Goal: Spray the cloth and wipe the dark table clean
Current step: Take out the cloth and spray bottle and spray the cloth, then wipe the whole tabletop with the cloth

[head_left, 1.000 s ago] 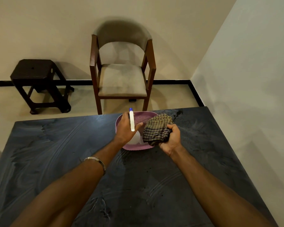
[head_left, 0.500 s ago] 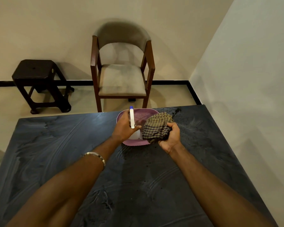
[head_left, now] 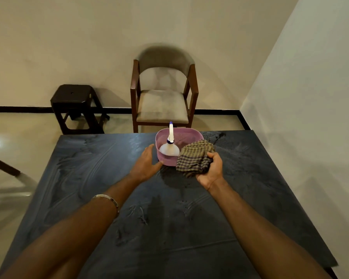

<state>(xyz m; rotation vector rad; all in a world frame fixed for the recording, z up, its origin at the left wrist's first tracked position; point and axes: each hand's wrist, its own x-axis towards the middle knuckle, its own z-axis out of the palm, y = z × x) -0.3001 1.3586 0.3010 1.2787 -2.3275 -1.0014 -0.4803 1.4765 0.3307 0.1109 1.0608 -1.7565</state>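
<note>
The dark table point(head_left: 101, 178) fills the lower view, its top streaked with pale wipe marks and swirls, with a wetter, darker patch near the middle. Beyond its far edge stands a wooden armchair point(head_left: 163, 97) with a grey padded seat and back, pushed against the cream wall. Left of it sits a small dark stool point(head_left: 77, 105) on the pale floor.

On the table's far side rests a purple basket point(head_left: 191, 135), perforated walls, open top. Inside it stands the spray bottle point(head_left: 169, 148), white and rounded at the base, its tall white neck tipped with blue and poking above the rim.

The checked cloth point(head_left: 193, 158) is bunched up just right of the basket, overlapping its near right corner, above the table surface.

The right hand point(head_left: 212, 168) grips that cloth, fingers curled round the bundle, palm turned up. The left hand point(head_left: 147, 164) is spread, fingers straight and relaxed, holding nothing, just beside the basket's left wall with the thumb near its lower rim. A silver bracelet point(head_left: 107, 200) circles the left forearm.
</note>
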